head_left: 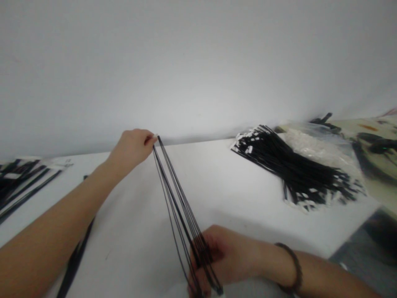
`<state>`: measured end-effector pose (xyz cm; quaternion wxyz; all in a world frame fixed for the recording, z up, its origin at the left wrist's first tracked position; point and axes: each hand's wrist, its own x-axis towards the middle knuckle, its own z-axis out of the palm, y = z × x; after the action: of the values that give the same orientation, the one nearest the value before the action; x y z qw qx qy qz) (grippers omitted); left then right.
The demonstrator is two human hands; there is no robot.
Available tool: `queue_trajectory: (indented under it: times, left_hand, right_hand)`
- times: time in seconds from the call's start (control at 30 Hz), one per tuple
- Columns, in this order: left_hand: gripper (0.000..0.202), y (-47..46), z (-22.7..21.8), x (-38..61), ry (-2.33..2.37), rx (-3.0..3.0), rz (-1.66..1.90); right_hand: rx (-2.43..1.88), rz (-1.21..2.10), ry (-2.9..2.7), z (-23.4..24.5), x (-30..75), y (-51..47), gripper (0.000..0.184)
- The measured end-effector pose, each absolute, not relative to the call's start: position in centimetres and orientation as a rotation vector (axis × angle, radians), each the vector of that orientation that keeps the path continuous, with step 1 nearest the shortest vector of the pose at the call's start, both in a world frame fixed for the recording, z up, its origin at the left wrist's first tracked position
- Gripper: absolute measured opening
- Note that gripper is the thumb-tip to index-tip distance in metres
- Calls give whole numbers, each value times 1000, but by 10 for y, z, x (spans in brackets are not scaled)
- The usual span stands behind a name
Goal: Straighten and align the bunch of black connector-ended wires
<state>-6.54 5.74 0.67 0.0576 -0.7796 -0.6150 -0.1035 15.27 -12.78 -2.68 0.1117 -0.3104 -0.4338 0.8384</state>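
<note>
Above the desk (235,194), left hand (132,149) pinches the ties (178,203) at their tips, right hand (218,258) clamped round their base; best keep them taut, ends level

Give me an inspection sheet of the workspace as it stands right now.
Surface: white table, set against a plain white wall.
Job's things: bundle of thin black cables, stretched between the two hands.
Clutter: heap of black cables with white tags at right, lying partly on a clear plastic bag; more black cables at far left; a black strap under the left forearm.
Grippers: left hand pinches the bundle's far end; right hand closed around its near end, bracelet on the wrist.
Cables: only those listed above.
Surroundings: blurred dark items at the right edge, cannot tell what.
</note>
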Motion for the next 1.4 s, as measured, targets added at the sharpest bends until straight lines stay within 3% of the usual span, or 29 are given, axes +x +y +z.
queue_trajectory:
  times: [0.63,0.97,1.4]
  left_hand:
    - [43,53,6,-63,-1831,-2373,-252]
    - [42,55,6,-64,-1865,-2390,-245]
    - [43,55,3,-65,-1837,-2417,-269]
  right_hand:
    - [-731,2528,-1236,-29,163,-123,28]
    - [-689,2532,-1214,-28,161,-122,39]
    - [-654,2520,-1207,-26,161,-121,30]
